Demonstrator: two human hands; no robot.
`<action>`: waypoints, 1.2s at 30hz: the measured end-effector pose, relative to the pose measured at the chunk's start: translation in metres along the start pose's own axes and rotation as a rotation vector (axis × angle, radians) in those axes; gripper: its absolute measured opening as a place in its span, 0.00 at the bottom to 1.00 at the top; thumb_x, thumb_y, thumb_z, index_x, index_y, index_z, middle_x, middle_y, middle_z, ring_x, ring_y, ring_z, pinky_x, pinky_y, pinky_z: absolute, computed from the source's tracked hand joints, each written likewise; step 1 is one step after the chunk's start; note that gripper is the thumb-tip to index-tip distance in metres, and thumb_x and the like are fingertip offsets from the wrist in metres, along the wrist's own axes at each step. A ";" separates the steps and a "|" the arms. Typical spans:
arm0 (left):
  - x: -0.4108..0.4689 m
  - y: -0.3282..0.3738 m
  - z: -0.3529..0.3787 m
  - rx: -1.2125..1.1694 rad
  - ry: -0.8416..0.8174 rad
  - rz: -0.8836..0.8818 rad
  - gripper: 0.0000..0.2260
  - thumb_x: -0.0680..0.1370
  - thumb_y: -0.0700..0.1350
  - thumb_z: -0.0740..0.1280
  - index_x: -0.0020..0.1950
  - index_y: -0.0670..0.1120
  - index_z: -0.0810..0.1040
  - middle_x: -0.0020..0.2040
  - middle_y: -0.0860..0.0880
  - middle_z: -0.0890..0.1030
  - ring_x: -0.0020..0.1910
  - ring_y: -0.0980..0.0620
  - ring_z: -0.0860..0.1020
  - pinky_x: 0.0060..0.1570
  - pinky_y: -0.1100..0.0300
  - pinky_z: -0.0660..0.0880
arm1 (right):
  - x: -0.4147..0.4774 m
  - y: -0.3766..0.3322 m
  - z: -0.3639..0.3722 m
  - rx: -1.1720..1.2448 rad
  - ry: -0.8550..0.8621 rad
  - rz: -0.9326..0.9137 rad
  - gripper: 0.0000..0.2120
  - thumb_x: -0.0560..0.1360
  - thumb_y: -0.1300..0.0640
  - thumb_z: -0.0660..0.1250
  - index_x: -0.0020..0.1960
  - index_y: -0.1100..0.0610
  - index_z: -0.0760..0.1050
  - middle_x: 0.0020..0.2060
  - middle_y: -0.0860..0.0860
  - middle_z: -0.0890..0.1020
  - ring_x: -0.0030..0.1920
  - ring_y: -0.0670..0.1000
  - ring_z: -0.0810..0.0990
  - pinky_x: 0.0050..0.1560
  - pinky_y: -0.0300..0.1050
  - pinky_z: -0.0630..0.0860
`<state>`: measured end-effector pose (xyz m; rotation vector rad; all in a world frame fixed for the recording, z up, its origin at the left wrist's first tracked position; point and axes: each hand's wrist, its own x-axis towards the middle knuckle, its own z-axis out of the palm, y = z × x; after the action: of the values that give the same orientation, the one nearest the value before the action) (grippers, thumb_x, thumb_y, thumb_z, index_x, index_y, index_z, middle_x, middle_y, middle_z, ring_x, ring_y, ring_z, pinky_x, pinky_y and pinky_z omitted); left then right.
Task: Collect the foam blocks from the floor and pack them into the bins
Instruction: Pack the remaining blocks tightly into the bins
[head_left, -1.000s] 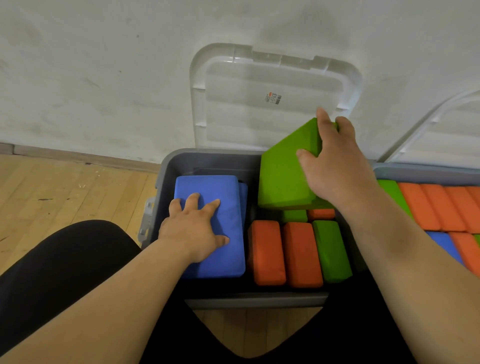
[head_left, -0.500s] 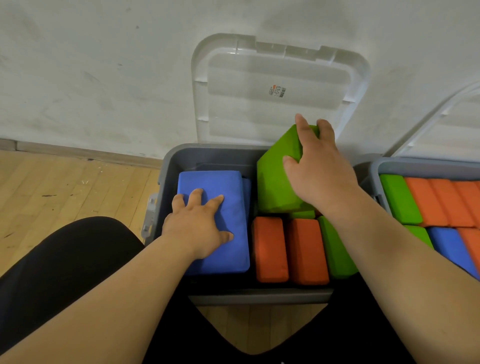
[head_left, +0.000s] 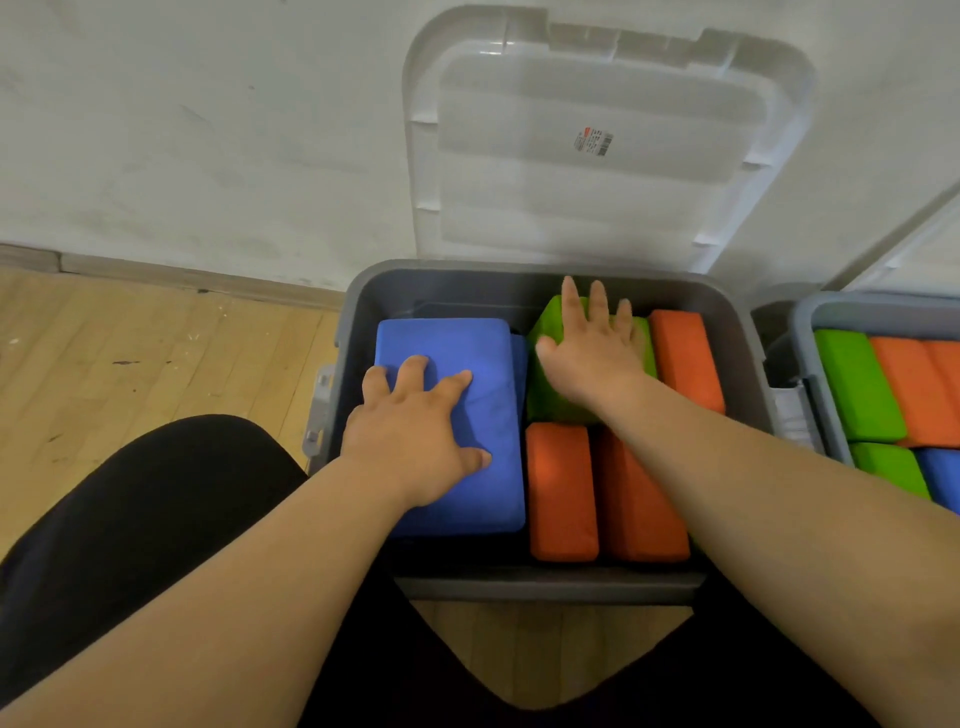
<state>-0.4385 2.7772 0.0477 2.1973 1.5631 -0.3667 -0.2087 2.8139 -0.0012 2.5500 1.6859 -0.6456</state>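
Hands flat on foam inside the grey bin (head_left: 358, 312), gripping nothing.

Left hand (head_left: 415, 431) spread wide over the near half of the blue block (head_left: 447, 338) along the bin's left wall. Right hand (head_left: 592, 358) open as well, fingers straight, palm on the green block (head_left: 545, 384) toward the far wall, between the blue block and an orange block (head_left: 685, 358) at the far right corner. Seemingly not seated level yet. Probably light, soft and springy with a matte, grippy skin, so no slipping or breakage to fear, though apt to wedge crooked if shoved by one corner. Best pressed with a flat palm over the middle, or lifted by the two long sides. Two more orange blocks (head_left: 561, 493) on edge along the near wall.
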 end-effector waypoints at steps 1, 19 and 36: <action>0.001 0.000 0.000 0.001 0.001 0.003 0.42 0.73 0.72 0.66 0.81 0.65 0.50 0.81 0.51 0.48 0.78 0.37 0.47 0.70 0.41 0.69 | 0.005 0.002 0.007 0.011 -0.010 0.000 0.39 0.81 0.40 0.53 0.83 0.44 0.35 0.83 0.53 0.39 0.81 0.65 0.41 0.80 0.64 0.45; -0.008 -0.017 -0.012 -0.197 -0.046 -0.115 0.48 0.70 0.65 0.75 0.83 0.63 0.50 0.83 0.47 0.44 0.81 0.39 0.49 0.76 0.45 0.59 | 0.003 -0.002 0.007 0.437 -0.039 -0.101 0.38 0.80 0.41 0.66 0.83 0.46 0.52 0.82 0.54 0.56 0.82 0.56 0.52 0.79 0.48 0.53; 0.027 0.054 0.001 -0.392 -0.039 0.181 0.51 0.71 0.54 0.79 0.84 0.53 0.48 0.77 0.41 0.65 0.70 0.38 0.72 0.68 0.52 0.70 | -0.072 0.097 -0.049 -0.029 -0.055 0.265 0.45 0.75 0.24 0.53 0.83 0.42 0.42 0.82 0.57 0.40 0.80 0.70 0.47 0.78 0.66 0.49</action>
<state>-0.3786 2.7836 0.0446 1.9878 1.2751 -0.0414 -0.1307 2.7214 0.0483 2.6423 1.2984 -0.6592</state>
